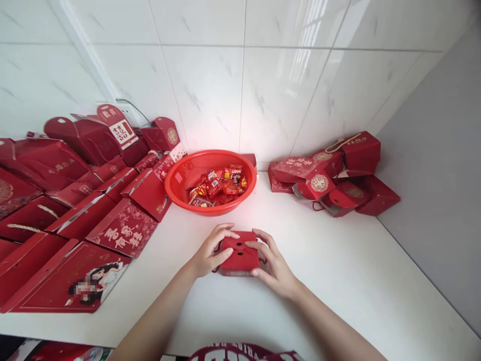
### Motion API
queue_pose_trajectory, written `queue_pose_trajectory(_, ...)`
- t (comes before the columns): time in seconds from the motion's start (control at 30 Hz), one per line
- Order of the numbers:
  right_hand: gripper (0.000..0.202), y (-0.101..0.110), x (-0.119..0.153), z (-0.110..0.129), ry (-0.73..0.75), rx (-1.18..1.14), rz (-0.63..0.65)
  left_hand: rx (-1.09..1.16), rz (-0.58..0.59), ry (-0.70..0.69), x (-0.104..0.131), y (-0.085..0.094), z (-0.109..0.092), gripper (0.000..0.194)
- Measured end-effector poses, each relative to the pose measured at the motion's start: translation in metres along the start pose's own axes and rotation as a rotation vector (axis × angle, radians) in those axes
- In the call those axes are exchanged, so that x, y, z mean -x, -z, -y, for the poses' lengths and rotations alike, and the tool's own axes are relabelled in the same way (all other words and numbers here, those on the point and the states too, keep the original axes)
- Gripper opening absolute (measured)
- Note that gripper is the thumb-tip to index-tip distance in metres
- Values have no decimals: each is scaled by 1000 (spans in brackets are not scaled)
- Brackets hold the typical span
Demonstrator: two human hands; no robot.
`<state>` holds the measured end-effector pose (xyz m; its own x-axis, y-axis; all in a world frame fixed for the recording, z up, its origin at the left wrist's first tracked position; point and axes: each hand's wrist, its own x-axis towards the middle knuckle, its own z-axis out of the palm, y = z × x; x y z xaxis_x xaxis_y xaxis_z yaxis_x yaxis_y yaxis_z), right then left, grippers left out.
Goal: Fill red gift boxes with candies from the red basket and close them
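A small red gift box point(246, 260) stands on the white table in front of me, its top folded over with two dark round holes in the middle. Dark red cord shows at both its sides. My left hand point(214, 253) holds the box's left side, thumb lying on the top. From the right, my right hand point(272, 265) grips it with fingers on the top and the thumb at the near edge. Just beyond is a red plastic basket point(175, 195) with several wrapped candies point(214, 186) in it.
Many red gift boxes and bags point(120, 230) crowd the left side of the white table point(319, 281). More red boxes point(319, 183) lie piled at the back right. A tiled wall point(210, 95) borders the back, a grey panel point(436, 160) the right.
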<state>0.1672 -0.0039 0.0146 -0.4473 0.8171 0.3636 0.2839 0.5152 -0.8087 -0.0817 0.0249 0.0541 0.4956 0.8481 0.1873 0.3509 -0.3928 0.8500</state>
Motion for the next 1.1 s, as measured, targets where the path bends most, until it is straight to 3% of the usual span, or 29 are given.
queue_pose_trajectory(0.13, 60, 3, 9, 5, 105, 80, 66, -530, 34, 169, 19, 14, -42, 42)
queue_pose_trajectory(0.2, 61, 0, 13, 10, 168, 98, 116, -712, 36, 239, 31, 5, -57, 59)
queue_pose_trajectory(0.27, 65, -6, 17, 17, 227, 109, 164, -807, 63, 242, 40, -9, -64, 89)
queue_pose_trajectory(0.33, 66, -12, 20, 23, 261, 127, 187, -867, 70, 226, 44, -19, -63, 101)
queue_pose_trajectory(0.4, 64, -17, 22, 26, 266, 155, 201, -890, 68, 207, 45, -20, -59, 90)
queue_pose_trajectory(0.67, 62, -21, 19, 17, 219, 196, 263, -885, -50, 198, 31, 2, -44, 65)
queue_pose_trajectory(0.8, 54, -18, 16, 13, 211, 232, 296, -879, 45, 150, 22, 15, -35, 80)
queue_pose_trajectory(0.93, 53, -10, 14, 8, 206, 256, 239, -834, 170, 66, 11, 31, -27, 100)
queue_pose_trajectory(1.03, 53, -6, 13, 5, 175, 251, 229, -789, 149, 52, 3, 31, -22, 98)
queue_pose_trajectory(1.1, 53, -4, 13, 3, 141, 244, 228, -725, 47, 60, 0, 24, -20, 93)
